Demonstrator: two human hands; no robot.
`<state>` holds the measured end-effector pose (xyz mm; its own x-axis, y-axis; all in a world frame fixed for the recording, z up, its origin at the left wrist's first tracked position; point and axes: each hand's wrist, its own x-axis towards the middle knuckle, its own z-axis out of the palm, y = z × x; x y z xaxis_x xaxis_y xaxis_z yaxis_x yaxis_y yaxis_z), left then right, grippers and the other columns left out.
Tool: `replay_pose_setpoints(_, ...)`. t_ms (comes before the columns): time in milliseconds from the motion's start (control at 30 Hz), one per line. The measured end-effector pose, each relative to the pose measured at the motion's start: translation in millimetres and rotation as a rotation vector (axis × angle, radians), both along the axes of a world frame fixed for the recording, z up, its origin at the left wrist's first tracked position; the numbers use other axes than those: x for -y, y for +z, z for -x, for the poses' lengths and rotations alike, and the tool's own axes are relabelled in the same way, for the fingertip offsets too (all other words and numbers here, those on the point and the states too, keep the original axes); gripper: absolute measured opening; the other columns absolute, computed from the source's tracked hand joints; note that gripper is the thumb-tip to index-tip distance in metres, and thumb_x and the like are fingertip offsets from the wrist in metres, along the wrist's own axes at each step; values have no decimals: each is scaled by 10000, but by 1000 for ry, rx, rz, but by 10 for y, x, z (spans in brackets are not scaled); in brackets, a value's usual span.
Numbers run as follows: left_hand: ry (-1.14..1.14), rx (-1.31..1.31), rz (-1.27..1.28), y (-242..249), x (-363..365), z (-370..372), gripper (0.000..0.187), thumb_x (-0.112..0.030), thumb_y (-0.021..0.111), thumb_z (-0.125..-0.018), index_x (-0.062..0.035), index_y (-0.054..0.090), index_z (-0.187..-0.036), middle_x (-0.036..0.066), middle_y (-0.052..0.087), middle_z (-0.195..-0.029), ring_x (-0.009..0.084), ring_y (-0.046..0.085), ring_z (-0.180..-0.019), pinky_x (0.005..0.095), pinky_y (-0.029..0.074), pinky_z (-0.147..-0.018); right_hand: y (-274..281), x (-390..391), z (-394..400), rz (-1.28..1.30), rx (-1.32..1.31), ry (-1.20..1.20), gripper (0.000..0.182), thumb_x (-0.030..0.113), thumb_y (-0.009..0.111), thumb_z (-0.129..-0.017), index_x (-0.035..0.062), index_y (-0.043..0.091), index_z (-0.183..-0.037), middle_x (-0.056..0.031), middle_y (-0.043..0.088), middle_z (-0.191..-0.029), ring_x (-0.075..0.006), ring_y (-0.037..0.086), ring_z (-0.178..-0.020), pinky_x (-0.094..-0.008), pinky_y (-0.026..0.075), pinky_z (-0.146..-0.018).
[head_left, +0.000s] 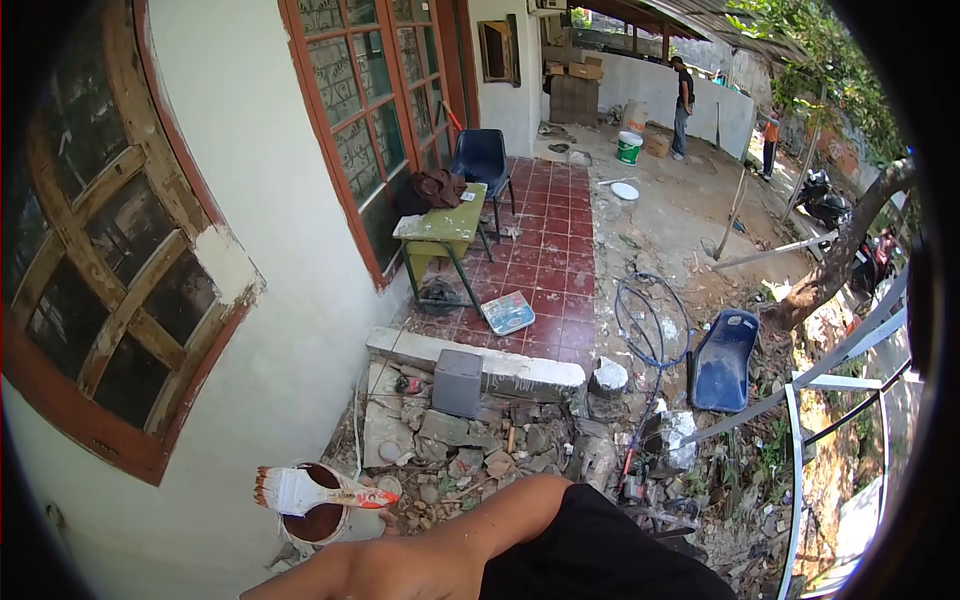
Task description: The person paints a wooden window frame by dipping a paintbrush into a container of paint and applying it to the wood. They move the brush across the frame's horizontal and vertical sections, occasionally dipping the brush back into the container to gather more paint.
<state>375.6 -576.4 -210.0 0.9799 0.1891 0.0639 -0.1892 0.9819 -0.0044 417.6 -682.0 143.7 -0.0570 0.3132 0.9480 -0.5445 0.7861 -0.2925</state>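
A paint can [341, 528] with reddish-brown paint inside stands out at the lower left, near the white wall. Across its rim lies a wide paintbrush [295, 494], its bristles stained red-brown and its handle, smeared with orange-red, pointing right. A bare arm below a black sleeve reaches over the bottom of the view. Just past it, a small part of my left hand [388, 522] shows at the can's right side, closed against it; most of the fingers are hidden. The brush handle extends above this hand. My right hand is out of view.
Rubble [470, 455] covers the ground below, beside a grey bin [458, 383]. A green table [445, 225] and blue chair [480, 160] stand on red tiles [555, 240]. A blue hose [640, 315] and chair seat [725, 360] lie right. Two people [682, 105] stand far back.
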Motion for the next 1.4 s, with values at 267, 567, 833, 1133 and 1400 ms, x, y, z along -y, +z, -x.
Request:
replay_pose_setpoints(267, -2, -9, 24, -58, 58, 89, 902, -755, 586, -800, -176, 462, -1480, 128, 497, -1487, 360, 499, -1323, 568, 452, -1061, 80, 29, 18, -1, 26, -12, 154, 36, 693, -939, -16, 748, -1074, -128, 694, -1017, -184, 635, -877, -313, 480, -666)
replay_pose_setpoints(567, 166, -35, 63, -155, 98, 687, 919, -769, 586, -786, -180, 459, -1480, 128, 495, -1488, 354, 500, -1320, 567, 453, -1057, 202, -146, 269, 6, -32, 136, 122, 71, 722, -927, 8, 771, -1019, -81, 663, -933, -138, 593, -723, -266, 447, -583)
replay_pose_setpoints(833, 280, 6, 62, -149, -55, 788, 935, -781, 585, -774, -183, 456, -1481, 129, 494, -1488, 349, 501, -1318, 567, 454, -1053, 99, -335, 319, -39, 21, 189, 125, 130, 739, -930, 12, 775, -957, -79, 649, -916, -146, 585, -733, -273, 455, -584)
replay_pose_setpoints(1133, 324, 16, 118, -251, 162, 780, 952, -795, 584, -761, -187, 453, -1482, 129, 493, -1489, 344, 503, -1315, 566, 455, -1049, -68, -232, -29, -8, 45, 6, 185, 131, 706, -958, -48, 746, -979, -137, 712, -914, -184, 642, -780, -290, 488, -603)
replay_pose_setpoints(1400, 462, 6, 64, -7, -138, 1222, 968, -807, 584, -749, -190, 450, -1482, 129, 492, -1489, 339, 504, -1312, 565, 456, -1045, -153, -192, -19, -107, -92, 4, 248, 155, 671, -974, -87, 707, -933, -164, 657, -854, -247, 641, -699, -341, 499, -587)
